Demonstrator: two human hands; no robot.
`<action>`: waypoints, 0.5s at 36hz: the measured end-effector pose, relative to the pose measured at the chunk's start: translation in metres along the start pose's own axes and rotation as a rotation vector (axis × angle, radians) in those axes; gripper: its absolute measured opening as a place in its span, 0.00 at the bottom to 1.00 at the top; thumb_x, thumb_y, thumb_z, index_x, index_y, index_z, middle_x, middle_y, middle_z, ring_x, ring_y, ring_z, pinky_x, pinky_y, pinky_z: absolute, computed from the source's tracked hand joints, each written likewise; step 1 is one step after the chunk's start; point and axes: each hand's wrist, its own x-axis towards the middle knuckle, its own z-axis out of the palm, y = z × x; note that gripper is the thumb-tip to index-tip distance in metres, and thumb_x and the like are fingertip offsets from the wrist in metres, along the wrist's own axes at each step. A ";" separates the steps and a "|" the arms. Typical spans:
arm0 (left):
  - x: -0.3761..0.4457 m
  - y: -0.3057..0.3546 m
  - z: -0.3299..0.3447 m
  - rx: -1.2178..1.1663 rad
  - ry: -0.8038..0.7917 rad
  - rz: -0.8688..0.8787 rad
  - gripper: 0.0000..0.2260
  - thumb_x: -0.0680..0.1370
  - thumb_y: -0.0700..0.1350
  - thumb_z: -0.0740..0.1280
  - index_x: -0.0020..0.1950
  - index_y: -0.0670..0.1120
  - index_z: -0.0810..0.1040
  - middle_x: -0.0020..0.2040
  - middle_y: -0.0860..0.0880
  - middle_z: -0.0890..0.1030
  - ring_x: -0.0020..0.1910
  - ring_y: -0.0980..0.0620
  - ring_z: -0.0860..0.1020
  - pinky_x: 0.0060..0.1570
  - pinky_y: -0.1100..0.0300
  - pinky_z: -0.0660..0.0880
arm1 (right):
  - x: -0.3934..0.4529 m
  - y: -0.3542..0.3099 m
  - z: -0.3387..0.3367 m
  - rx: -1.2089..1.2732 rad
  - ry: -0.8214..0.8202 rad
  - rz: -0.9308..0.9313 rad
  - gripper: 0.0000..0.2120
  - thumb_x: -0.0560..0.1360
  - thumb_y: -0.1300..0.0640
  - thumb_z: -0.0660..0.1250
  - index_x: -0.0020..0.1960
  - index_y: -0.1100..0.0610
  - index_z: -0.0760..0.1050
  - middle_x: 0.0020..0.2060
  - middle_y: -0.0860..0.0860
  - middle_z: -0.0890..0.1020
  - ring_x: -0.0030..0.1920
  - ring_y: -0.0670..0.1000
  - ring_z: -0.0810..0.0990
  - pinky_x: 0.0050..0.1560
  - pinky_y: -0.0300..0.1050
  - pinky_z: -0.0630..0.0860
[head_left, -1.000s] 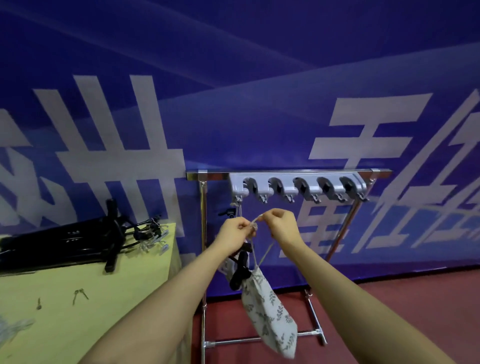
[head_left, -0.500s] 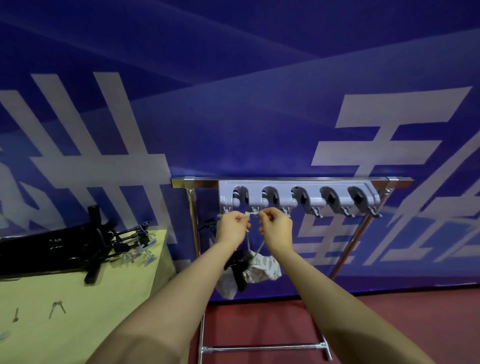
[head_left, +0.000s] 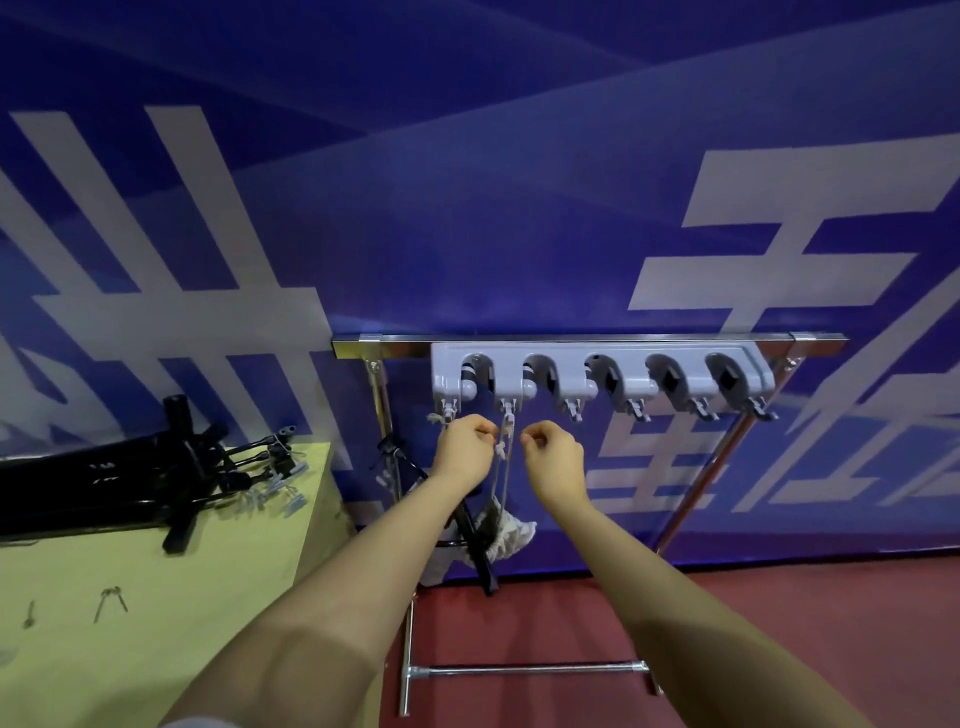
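A grey hook rail (head_left: 602, 382) with several clamps is fixed to a chrome rack (head_left: 363, 345). A patterned drawstring bag (head_left: 511, 532) hangs by its white cord (head_left: 505, 457) from the second hook from the left. My left hand (head_left: 465, 447) is just left of the cord at its knot, fingers curled; whether it still pinches the cord is hidden. My right hand (head_left: 553, 454) is a little right of the cord, loosely curled and holding nothing. A black strap (head_left: 475, 535) hangs behind my left forearm.
A yellow-green table (head_left: 156, 597) stands at the left with black hangers (head_left: 182, 483), clips and small metal hooks (head_left: 110, 600). The rack's lower crossbar (head_left: 524, 670) stands on a red floor. A blue banner wall is right behind the rack.
Both hands raised the cord to the rail and it now hangs on the second hook. My right hand has let go and moved right. The bag now hangs higher.
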 end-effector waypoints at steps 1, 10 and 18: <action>-0.001 -0.003 -0.002 -0.006 0.002 -0.003 0.09 0.78 0.36 0.59 0.51 0.41 0.79 0.49 0.39 0.82 0.49 0.41 0.80 0.53 0.47 0.78 | -0.003 0.001 -0.001 0.008 0.011 0.017 0.09 0.80 0.58 0.60 0.53 0.60 0.76 0.41 0.51 0.77 0.41 0.52 0.76 0.39 0.45 0.70; -0.035 -0.022 -0.042 -0.063 0.041 0.032 0.07 0.78 0.36 0.61 0.47 0.43 0.78 0.43 0.41 0.80 0.45 0.44 0.80 0.51 0.48 0.79 | -0.037 -0.009 0.012 0.071 -0.017 0.012 0.07 0.79 0.56 0.61 0.46 0.58 0.74 0.38 0.51 0.78 0.42 0.55 0.77 0.41 0.48 0.72; -0.065 -0.067 -0.107 -0.055 0.081 0.001 0.09 0.78 0.37 0.61 0.42 0.48 0.76 0.41 0.44 0.80 0.46 0.42 0.80 0.51 0.45 0.79 | -0.075 -0.048 0.057 0.043 -0.158 -0.085 0.06 0.79 0.60 0.61 0.45 0.59 0.74 0.31 0.48 0.75 0.35 0.50 0.75 0.38 0.44 0.70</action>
